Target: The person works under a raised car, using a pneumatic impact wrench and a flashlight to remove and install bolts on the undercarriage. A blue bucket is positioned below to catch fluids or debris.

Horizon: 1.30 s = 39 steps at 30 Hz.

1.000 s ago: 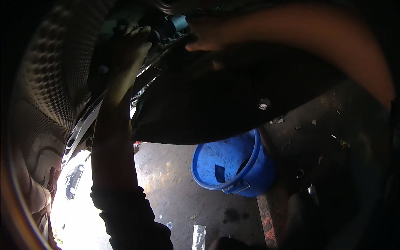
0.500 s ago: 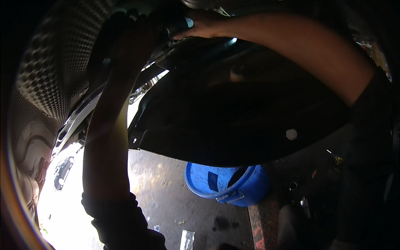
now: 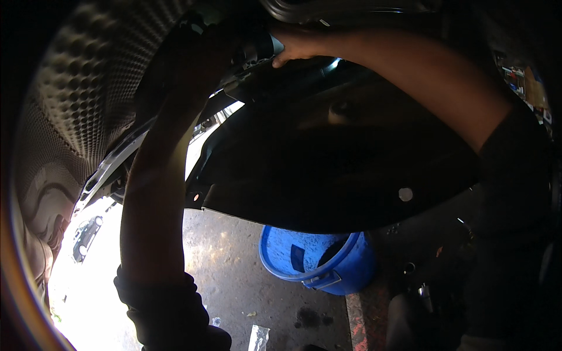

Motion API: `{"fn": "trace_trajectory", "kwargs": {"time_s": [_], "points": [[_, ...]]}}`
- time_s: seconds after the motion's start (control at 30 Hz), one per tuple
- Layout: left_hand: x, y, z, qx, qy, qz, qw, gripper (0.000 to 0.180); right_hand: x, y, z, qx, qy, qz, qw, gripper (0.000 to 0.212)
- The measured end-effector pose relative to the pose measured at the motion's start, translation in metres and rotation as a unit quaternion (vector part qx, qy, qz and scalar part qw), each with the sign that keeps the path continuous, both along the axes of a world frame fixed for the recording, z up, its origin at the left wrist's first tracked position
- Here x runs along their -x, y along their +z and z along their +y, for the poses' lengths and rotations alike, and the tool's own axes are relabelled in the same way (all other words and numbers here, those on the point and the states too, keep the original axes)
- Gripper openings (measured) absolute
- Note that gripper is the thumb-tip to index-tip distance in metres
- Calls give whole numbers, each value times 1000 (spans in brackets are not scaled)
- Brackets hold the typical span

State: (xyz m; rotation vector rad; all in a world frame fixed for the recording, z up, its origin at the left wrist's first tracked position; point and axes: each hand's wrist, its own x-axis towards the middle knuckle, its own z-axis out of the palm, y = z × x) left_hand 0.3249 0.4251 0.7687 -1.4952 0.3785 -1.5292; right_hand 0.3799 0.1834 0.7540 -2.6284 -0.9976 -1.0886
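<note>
Both arms reach up under a vehicle, above a large dark curved panel [image 3: 328, 187] that hangs below my hands. My right hand [image 3: 295, 45] is at the top middle, its fingers closed and the thumb showing underneath. It is against a dark part with a pale, bluish end [image 3: 276, 44], whose kind I cannot make out. My left hand [image 3: 202, 64] is raised beside it, nearly lost in shadow, so its fingers and anything in them are hidden. A small bright spot [image 3: 333, 64] shines on the panel just below my right wrist.
Dimpled metal shielding [image 3: 76, 105] curves along the left, next to a pale body edge [image 3: 111, 161]. A blue plastic tub [image 3: 357, 269] with a metal handle stands on the concrete floor [image 3: 234, 263] below. A clear plastic scrap [image 3: 258, 338] lies nearer. Shelved clutter [image 3: 530, 88] shows far right.
My right hand has shifted slightly right, and its thumb shows more plainly now. The left forearm sits a little further right in view. The panel and surroundings have shifted slightly with the view.
</note>
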Motion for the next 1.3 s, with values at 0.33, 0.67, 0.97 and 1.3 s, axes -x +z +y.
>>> {"fn": "trace_trajectory", "kwargs": {"time_s": [0.33, 0.67, 0.97, 1.3], "points": [[20, 21, -1, -142, -32, -34, 989, 33, -27, 16, -7, 37, 38, 27, 998, 96], [34, 21, -12, -176, -118, -74, 975, 45, -70, 23, -9, -35, 112, 102, 988, 78], [55, 11, -40, 16, 39, 56, 998, 56, -74, 20, -20, 81, 44, -236, 967, 69], [71, 11, -57, 117, -3, 140, 983, 51, -68, 22, -23, 57, 71, -382, 920, 65]]}}
